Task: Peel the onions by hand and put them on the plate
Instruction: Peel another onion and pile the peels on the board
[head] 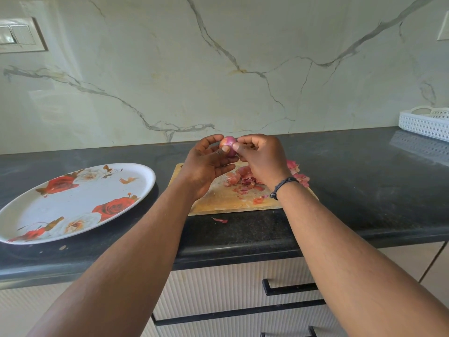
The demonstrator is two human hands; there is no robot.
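A small pink-purple onion is held up above the wooden cutting board. My left hand grips it from the left, thumb and fingers curled round it. My right hand pinches at the onion's right side with thumb and fingertips. A heap of pink onion skins lies on the board under my hands. The oval white plate with red roses lies to the left on the black counter; no onion shows on it.
One skin scrap lies on the black counter in front of the board. A white lattice basket stands at the far right against the marble wall. Drawers with black handles sit below the counter edge.
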